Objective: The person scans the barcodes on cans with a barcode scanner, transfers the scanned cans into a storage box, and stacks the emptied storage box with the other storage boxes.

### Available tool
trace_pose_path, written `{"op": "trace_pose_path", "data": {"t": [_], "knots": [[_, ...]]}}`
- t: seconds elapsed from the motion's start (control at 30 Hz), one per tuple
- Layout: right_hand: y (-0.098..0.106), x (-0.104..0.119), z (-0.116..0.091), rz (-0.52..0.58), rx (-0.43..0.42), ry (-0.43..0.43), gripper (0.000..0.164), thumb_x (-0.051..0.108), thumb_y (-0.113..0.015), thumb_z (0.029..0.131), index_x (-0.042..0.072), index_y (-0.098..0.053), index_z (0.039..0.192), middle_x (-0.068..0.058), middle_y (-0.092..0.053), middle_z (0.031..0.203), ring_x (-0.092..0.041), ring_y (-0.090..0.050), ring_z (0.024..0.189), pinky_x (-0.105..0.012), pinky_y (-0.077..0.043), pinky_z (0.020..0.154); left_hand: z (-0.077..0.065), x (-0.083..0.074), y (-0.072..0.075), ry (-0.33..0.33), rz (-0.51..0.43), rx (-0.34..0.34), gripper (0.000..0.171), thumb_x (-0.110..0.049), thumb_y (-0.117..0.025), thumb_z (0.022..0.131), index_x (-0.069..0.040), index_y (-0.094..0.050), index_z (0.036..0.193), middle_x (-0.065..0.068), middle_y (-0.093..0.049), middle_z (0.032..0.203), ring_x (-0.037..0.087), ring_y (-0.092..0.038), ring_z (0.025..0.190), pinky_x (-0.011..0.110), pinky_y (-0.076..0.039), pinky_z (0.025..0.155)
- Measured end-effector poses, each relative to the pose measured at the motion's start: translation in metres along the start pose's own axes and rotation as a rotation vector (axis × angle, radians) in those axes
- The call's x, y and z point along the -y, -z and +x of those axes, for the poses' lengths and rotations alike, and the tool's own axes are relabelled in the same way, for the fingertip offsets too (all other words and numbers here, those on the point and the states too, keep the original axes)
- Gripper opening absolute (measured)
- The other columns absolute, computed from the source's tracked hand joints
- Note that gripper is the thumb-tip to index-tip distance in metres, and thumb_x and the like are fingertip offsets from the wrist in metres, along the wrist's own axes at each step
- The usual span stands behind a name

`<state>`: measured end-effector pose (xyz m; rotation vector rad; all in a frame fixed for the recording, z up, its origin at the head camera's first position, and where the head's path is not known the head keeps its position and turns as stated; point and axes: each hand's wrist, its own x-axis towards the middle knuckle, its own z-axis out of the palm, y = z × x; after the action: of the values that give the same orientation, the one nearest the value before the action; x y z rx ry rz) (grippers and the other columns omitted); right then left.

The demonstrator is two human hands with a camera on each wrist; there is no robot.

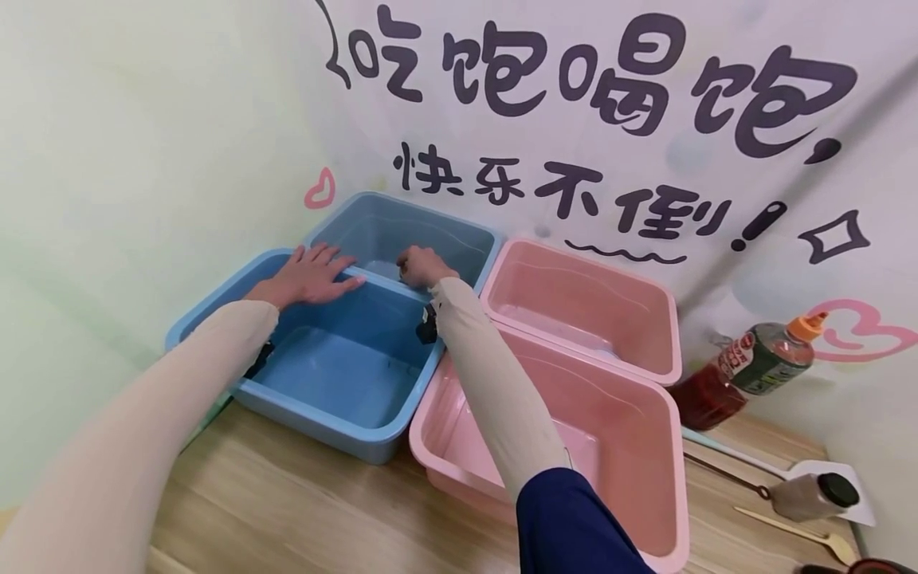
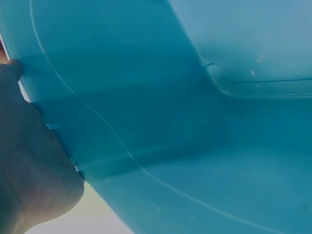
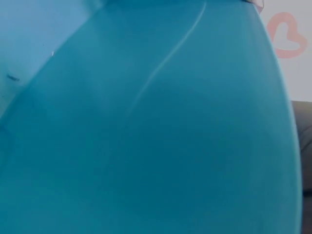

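Note:
My left hand (image 1: 311, 275) lies with fingers spread over the shared edge between the front blue tub (image 1: 308, 418) and the back blue tub (image 1: 437, 222). In the left wrist view, the left hand (image 2: 41, 156) is against a tub's rim beside the blue inner wall (image 2: 146, 122). Over the back blue tub, my right hand (image 1: 425, 267) has its fingers bent downward. Whether anything is pinched in them is hidden. Inside the front tub are small dark specks. The right wrist view is mostly blue tub wall (image 3: 170, 146), with a dark speck (image 3: 13, 78) at left.
Two pink tubs, one behind (image 1: 584, 257) and one in front (image 1: 674, 470), stand right of the blue ones. Farther right are a sauce bottle (image 1: 763, 359), a small jar (image 1: 806, 496), a white spatula (image 1: 861, 494) and a wooden spoon (image 1: 796, 530). Walls border the wooden table (image 1: 287, 502).

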<state>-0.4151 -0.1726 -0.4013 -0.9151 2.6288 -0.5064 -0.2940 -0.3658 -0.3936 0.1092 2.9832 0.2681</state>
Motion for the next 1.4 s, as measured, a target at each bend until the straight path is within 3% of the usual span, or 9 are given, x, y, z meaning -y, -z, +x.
{"op": "trace_pose_path", "data": {"t": [0.2, 0.3, 0.5, 0.63, 0.8, 0.97, 1.07, 1.23, 1.4], "knots": [[0.008, -0.005, -0.007, 0.007, 0.038, -0.021, 0.043, 0.018, -0.054, 0.101, 0.012, -0.055, 0.143, -0.01, -0.057, 0.143, -0.021, -0.061, 0.107, -0.034, -0.052, 0.09, 0.007, -0.004, -0.003, -0.018, -0.007, 0.004, 0.079, -0.063, -0.035, 0.1, -0.007, -0.03, 0.156, 0.03, -0.019, 0.162, 0.051, -0.008, 0.15, 0.069, 0.0, 0.119], [0.015, -0.004, -0.013, 0.001, 0.04, -0.018, 0.049, 0.023, -0.06, 0.099, 0.013, -0.051, 0.146, -0.01, -0.051, 0.149, -0.022, -0.058, 0.119, -0.036, -0.051, 0.097, 0.012, -0.004, -0.004, -0.03, -0.008, 0.007, 0.086, -0.071, -0.031, 0.097, -0.008, -0.029, 0.156, 0.029, -0.018, 0.162, 0.051, -0.007, 0.15, 0.069, 0.001, 0.119], [0.035, -0.003, -0.03, 0.03, -0.041, 0.027, 0.062, 0.03, -0.062, 0.099, 0.01, -0.038, 0.153, -0.01, -0.039, 0.159, -0.026, -0.04, 0.145, -0.037, -0.037, 0.116, 0.022, 0.0, -0.007, -0.038, -0.017, 0.012, 0.09, -0.074, -0.029, 0.095, -0.008, -0.029, 0.157, 0.029, -0.017, 0.163, 0.051, -0.006, 0.15, 0.07, 0.002, 0.118], [0.052, -0.005, -0.045, 0.113, -0.087, 0.047, 0.068, 0.032, -0.06, 0.1, 0.009, -0.03, 0.156, -0.01, -0.034, 0.162, -0.028, -0.035, 0.148, -0.04, -0.033, 0.119, 0.024, 0.0, -0.007, -0.043, -0.024, 0.017, 0.086, -0.07, -0.032, 0.097, -0.007, -0.029, 0.157, 0.03, -0.016, 0.163, 0.052, -0.006, 0.15, 0.071, 0.003, 0.118], [0.07, -0.006, -0.069, 0.094, -0.111, 0.098, 0.071, 0.033, -0.06, 0.1, 0.011, -0.026, 0.158, -0.009, -0.03, 0.164, -0.027, -0.031, 0.151, -0.041, -0.03, 0.121, 0.018, -0.002, -0.004, -0.046, -0.039, 0.009, 0.082, -0.065, -0.035, 0.099, -0.007, -0.029, 0.156, 0.031, -0.016, 0.162, 0.053, -0.006, 0.149, 0.072, 0.003, 0.117], [0.083, -0.017, -0.098, 0.006, -0.121, 0.148, 0.077, 0.035, -0.063, 0.098, 0.015, -0.022, 0.16, -0.006, -0.027, 0.166, -0.026, -0.027, 0.153, -0.042, -0.025, 0.123, 0.015, 0.001, -0.004, -0.053, -0.054, 0.004, 0.081, -0.063, -0.037, 0.099, -0.005, -0.029, 0.156, 0.032, -0.017, 0.161, 0.054, -0.007, 0.148, 0.073, 0.002, 0.116], [0.088, -0.026, -0.12, -0.012, -0.111, 0.161, 0.079, 0.035, -0.065, 0.097, 0.018, -0.02, 0.16, -0.005, -0.025, 0.167, -0.026, -0.026, 0.153, -0.044, -0.026, 0.123, 0.016, 0.007, -0.007, -0.054, -0.06, 0.0, 0.088, -0.07, -0.034, 0.097, -0.005, -0.029, 0.156, 0.032, -0.017, 0.161, 0.054, -0.007, 0.148, 0.073, 0.002, 0.116], [0.094, -0.048, -0.162, 0.071, -0.081, 0.179, 0.082, 0.031, -0.066, 0.096, 0.021, -0.017, 0.161, -0.002, -0.019, 0.168, -0.023, -0.021, 0.154, -0.044, -0.025, 0.123, 0.014, 0.012, -0.008, -0.046, -0.069, -0.01, 0.099, -0.08, -0.029, 0.091, -0.005, -0.03, 0.155, 0.033, -0.017, 0.16, 0.055, -0.007, 0.147, 0.074, 0.003, 0.115], [0.099, -0.076, -0.212, 0.147, -0.083, 0.173, 0.084, 0.038, -0.067, 0.095, 0.025, -0.017, 0.161, 0.004, -0.019, 0.168, -0.015, -0.019, 0.154, -0.04, -0.023, 0.124, 0.011, 0.01, -0.007, -0.049, -0.064, -0.009, 0.093, -0.075, -0.032, 0.094, -0.004, -0.03, 0.154, 0.034, -0.019, 0.159, 0.056, -0.009, 0.146, 0.075, 0.002, 0.114]]}}
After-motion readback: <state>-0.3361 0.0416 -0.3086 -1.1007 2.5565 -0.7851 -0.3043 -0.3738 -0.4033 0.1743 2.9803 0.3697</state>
